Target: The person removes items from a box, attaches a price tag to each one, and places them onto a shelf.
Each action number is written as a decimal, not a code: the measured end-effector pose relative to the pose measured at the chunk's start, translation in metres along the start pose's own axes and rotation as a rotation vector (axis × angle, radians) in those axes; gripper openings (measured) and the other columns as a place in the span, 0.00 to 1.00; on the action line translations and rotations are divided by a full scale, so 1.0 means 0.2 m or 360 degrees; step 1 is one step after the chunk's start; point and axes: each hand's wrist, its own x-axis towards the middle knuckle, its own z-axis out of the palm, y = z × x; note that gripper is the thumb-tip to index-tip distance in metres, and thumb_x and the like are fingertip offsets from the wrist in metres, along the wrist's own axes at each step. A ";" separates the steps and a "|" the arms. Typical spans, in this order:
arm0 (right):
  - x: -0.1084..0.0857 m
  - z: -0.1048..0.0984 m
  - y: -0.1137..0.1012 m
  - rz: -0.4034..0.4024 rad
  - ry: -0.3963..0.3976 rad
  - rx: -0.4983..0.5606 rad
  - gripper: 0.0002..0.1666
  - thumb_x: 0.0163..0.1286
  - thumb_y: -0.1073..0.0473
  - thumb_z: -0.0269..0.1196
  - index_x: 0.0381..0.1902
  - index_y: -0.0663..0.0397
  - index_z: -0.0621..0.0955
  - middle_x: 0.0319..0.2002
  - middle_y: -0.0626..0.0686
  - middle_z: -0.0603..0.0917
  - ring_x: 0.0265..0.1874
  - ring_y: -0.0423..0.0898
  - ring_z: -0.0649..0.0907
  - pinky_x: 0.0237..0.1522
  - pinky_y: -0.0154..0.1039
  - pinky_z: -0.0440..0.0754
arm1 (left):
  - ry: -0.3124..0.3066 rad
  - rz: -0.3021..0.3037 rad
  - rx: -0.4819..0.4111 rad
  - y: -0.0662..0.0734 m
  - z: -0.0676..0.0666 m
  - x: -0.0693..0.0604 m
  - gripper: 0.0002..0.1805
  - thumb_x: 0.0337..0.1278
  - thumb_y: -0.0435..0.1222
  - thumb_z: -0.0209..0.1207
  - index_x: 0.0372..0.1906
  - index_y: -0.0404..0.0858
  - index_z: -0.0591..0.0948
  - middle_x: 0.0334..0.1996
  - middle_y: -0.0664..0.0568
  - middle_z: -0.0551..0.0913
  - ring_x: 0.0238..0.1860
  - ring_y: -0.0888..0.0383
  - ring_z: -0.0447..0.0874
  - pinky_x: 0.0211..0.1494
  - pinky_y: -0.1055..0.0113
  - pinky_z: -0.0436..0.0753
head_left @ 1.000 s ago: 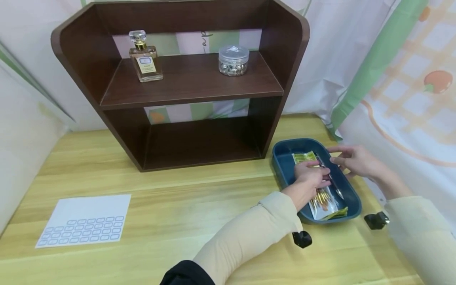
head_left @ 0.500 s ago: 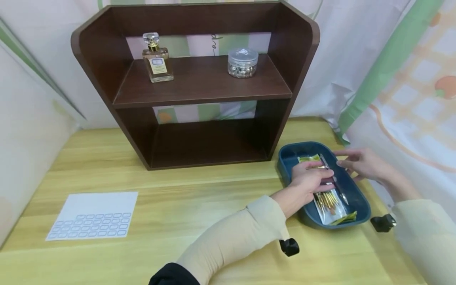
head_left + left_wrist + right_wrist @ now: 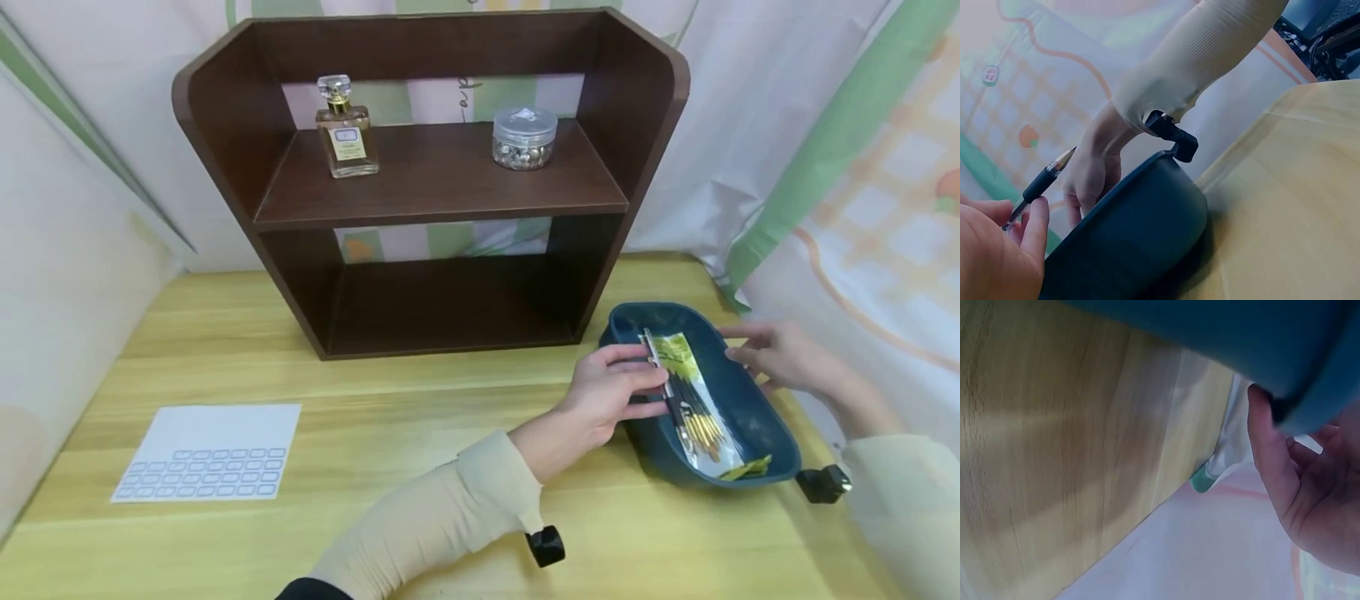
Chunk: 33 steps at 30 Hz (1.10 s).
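A pen with a clear barrel and black grip (image 3: 676, 414) is pinched in my left hand (image 3: 600, 390), above the left side of a dark blue bin. In the left wrist view the pen (image 3: 1041, 184) points up and to the right from the fingertips. My right hand (image 3: 780, 358) grips the far right rim of the bin (image 3: 757, 408). In the right wrist view a finger of the right hand (image 3: 1310, 487) meets the bin's edge; the other fingers are partly hidden. A clear packet of paintbrushes (image 3: 705, 421) with a green-yellow top lies in the bin.
A dark brown two-tier shelf (image 3: 450, 350) stands at the back. Its upper board holds a perfume bottle (image 3: 348, 137) and a clear lidded jar of silvery pieces (image 3: 523, 140). A sheet of blue-outlined labels (image 3: 210, 454) lies on the table at left. Curtains border the table.
My left hand has moved left and up from the bin's middle, bringing the pen across the packet. The right hand stays at the rim. The head view has shifted slightly left.
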 end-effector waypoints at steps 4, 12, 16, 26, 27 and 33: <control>0.00 0.01 -0.03 -0.0021 0.0002 -0.0027 0.28 0.74 0.64 0.60 0.67 0.73 0.69 0.38 0.64 0.87 0.27 0.44 0.82 0.24 0.44 0.87 | -0.0029 -0.0002 0.0006 0.05 -0.07 -0.04 0.17 0.55 0.17 0.64 0.47 0.35 0.82 0.38 0.42 0.86 0.38 0.43 0.88 0.41 0.48 0.88; 0.01 0.03 -0.07 -0.0028 -0.0016 -0.0007 0.29 0.75 0.63 0.60 0.68 0.71 0.68 0.39 0.63 0.86 0.28 0.45 0.82 0.26 0.44 0.87 | -0.0043 -0.0009 0.0055 0.14 -0.25 -0.08 0.19 0.57 0.18 0.63 0.53 0.33 0.81 0.38 0.44 0.85 0.31 0.53 0.86 0.43 0.50 0.88; 0.01 0.03 -0.05 -0.0031 -0.0018 0.0029 0.30 0.75 0.61 0.60 0.69 0.70 0.68 0.43 0.66 0.85 0.30 0.45 0.82 0.27 0.45 0.88 | -0.0065 -0.0023 0.0146 0.18 -0.38 -0.10 0.20 0.59 0.20 0.63 0.57 0.32 0.79 0.40 0.43 0.85 0.34 0.51 0.86 0.45 0.51 0.87; 0.02 0.02 -0.04 -0.0048 -0.0052 0.0006 0.29 0.76 0.60 0.59 0.68 0.71 0.68 0.46 0.69 0.84 0.31 0.46 0.82 0.27 0.45 0.88 | -0.0102 -0.0021 0.0429 0.26 -0.72 -0.16 0.24 0.62 0.26 0.63 0.62 0.27 0.74 0.40 0.45 0.82 0.37 0.52 0.84 0.45 0.53 0.88; 0.02 0.02 -0.04 -0.0050 -0.0053 0.0005 0.29 0.76 0.61 0.59 0.68 0.71 0.67 0.46 0.69 0.84 0.30 0.46 0.82 0.27 0.45 0.88 | -0.0106 -0.0023 0.0449 0.26 -0.74 -0.17 0.24 0.63 0.26 0.63 0.62 0.27 0.73 0.40 0.45 0.82 0.37 0.52 0.84 0.45 0.53 0.88; 0.02 0.02 -0.03 -0.0034 -0.0083 0.0007 0.30 0.77 0.60 0.58 0.70 0.71 0.66 0.49 0.71 0.82 0.32 0.46 0.82 0.29 0.44 0.88 | -0.0068 -0.0036 0.0556 0.29 -0.88 -0.20 0.24 0.62 0.27 0.63 0.62 0.28 0.72 0.40 0.44 0.82 0.35 0.53 0.84 0.44 0.54 0.88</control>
